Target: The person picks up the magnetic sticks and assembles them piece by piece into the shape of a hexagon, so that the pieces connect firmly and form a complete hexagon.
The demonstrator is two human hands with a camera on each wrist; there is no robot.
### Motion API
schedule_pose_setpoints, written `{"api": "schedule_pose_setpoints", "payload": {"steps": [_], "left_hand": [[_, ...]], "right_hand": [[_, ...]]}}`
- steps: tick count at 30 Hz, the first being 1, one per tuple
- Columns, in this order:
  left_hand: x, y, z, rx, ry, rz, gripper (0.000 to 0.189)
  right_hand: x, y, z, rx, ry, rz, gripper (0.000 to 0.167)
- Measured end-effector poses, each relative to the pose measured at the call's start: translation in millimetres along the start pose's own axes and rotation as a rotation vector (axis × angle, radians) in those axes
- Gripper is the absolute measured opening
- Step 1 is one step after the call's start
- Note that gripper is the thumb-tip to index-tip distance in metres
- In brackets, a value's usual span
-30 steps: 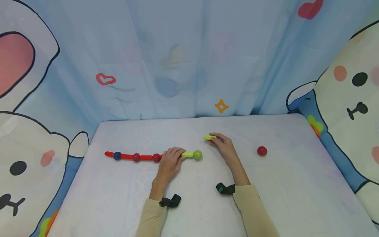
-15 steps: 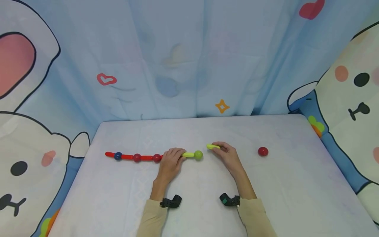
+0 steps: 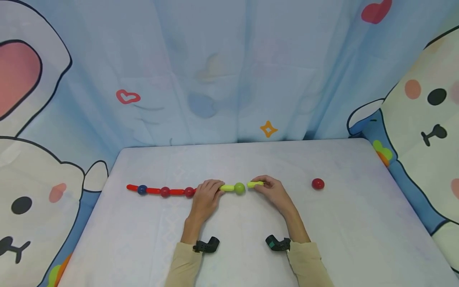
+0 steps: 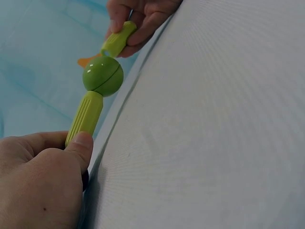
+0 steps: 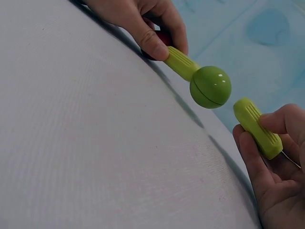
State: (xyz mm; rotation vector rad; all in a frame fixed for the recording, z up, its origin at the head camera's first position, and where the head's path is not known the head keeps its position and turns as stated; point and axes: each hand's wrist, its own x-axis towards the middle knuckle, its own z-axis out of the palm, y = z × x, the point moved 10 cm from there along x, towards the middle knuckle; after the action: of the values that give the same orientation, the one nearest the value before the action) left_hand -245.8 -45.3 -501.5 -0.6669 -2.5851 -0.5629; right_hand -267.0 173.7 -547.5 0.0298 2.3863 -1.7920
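A chain of rods and balls runs along the table: red rods (image 3: 154, 191), a blue ball (image 3: 142, 189), red balls (image 3: 165, 192), then a yellow-green rod (image 4: 86, 117) ending in a green ball (image 5: 210, 87). My left hand (image 3: 207, 198) pinches that yellow-green rod near its inner end and covers part of the chain. Between thumb and fingers, my right hand (image 3: 275, 194) holds a loose yellow-green ribbed rod (image 5: 257, 128). Its free end points at the green ball, with a small gap between them in the right wrist view.
A single red ball (image 3: 317, 183) lies on the white-covered table (image 3: 358, 231), right of my right hand. Behind the table's far edge hangs a blue printed curtain (image 3: 222, 79). Each wrist wears a black camera (image 3: 206, 244).
My right hand has brought the loose yellow-green rod down towards me, and then left, into line with the green ball. The left hand and the chain have stayed in place.
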Motion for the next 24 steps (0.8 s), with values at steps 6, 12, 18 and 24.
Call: {"api": "schedule_pose_setpoints", "payload": {"steps": [6,12,18,24], "left_hand": [[-0.8,0.6,-0.4,-0.006,0.006,0.004,0.029],[-0.3,0.0,-0.2,-0.013,0.0,-0.004,0.03],[0.8,1.1,-1.0,-0.005,0.007,0.0,0.031],[0.7,1.6,-2.1,-0.005,-0.005,-0.012,0.032]], "right_hand": [[-1.7,-2.2,1.8,-0.019,-0.016,-0.01,0.029],[-0.6,-1.9,2.9,-0.021,-0.027,-0.018,0.028],[0.4,-2.3,3.3,-0.031,-0.034,-0.033,0.028],[0.4,-1.7,4.9,-0.039,-0.044,-0.039,0.028]]}}
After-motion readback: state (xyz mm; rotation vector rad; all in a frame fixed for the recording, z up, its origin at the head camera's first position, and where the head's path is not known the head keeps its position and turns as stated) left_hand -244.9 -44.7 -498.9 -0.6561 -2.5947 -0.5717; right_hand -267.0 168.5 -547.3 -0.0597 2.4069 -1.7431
